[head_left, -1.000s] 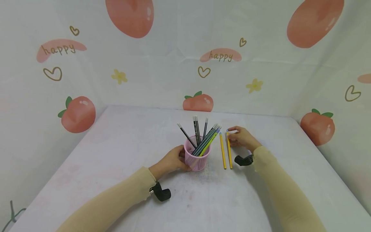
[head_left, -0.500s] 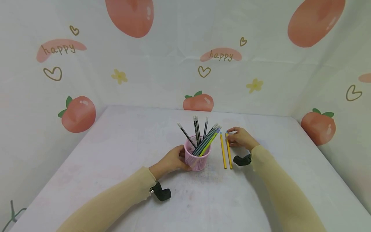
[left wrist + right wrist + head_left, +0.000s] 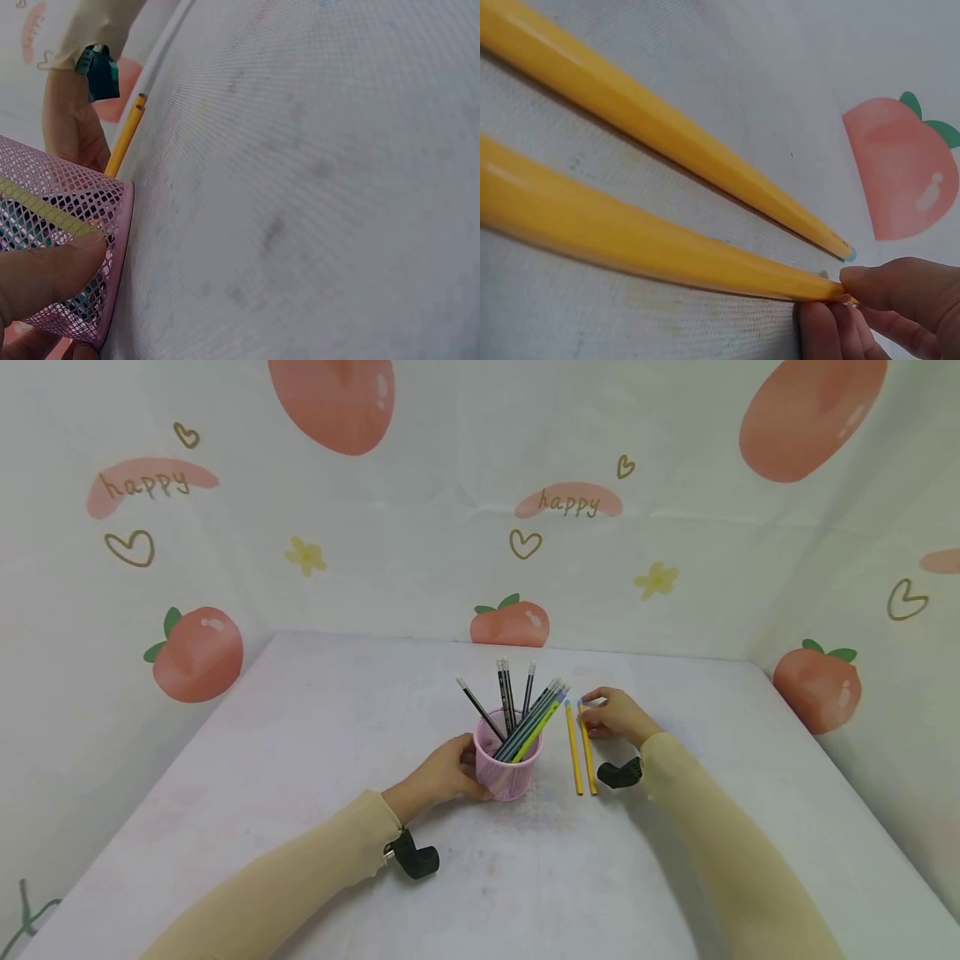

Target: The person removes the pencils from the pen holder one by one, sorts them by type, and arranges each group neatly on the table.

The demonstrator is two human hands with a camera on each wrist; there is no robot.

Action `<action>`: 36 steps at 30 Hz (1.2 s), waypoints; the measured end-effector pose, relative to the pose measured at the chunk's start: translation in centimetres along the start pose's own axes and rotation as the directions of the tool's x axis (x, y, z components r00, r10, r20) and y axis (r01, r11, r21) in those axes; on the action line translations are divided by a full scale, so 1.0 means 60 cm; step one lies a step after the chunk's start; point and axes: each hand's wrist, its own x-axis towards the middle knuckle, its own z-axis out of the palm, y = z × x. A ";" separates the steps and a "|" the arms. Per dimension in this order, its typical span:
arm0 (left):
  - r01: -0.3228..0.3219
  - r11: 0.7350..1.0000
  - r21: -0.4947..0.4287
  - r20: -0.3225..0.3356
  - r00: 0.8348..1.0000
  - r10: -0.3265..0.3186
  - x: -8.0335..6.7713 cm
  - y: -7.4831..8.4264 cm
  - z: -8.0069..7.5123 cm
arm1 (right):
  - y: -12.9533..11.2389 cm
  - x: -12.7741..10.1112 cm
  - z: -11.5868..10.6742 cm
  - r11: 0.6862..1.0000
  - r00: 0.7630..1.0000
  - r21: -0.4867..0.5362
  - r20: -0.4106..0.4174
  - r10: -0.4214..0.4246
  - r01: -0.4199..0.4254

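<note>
A white table [image 3: 300, 793] stands against a backdrop printed with peaches. On it the person's left hand [image 3: 442, 772] curls round a pink mesh cup [image 3: 508, 770] full of dark pencils [image 3: 517, 714]. Just right of the cup lie two yellow pencils [image 3: 573, 752] side by side; the right hand [image 3: 615, 717] pinches the far end of the right-hand yellow pencil [image 3: 630, 240].
</note>
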 end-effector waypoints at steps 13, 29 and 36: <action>0.031 0.999 0.012 -0.015 0.999 -0.030 0.000 0.002 0.002 | -0.002 -0.002 0.002 0.997 1.000 -0.070 -0.014 0.011 -0.012; 0.018 1.000 -0.009 -0.007 1.000 -0.019 0.000 0.004 0.002 | -0.002 -0.003 0.002 0.999 1.000 -0.039 0.001 0.011 -0.011; 0.029 1.000 -0.008 -0.010 1.000 -0.029 0.001 0.003 0.003 | -0.002 -0.002 0.000 1.000 1.000 0.008 0.015 0.013 -0.013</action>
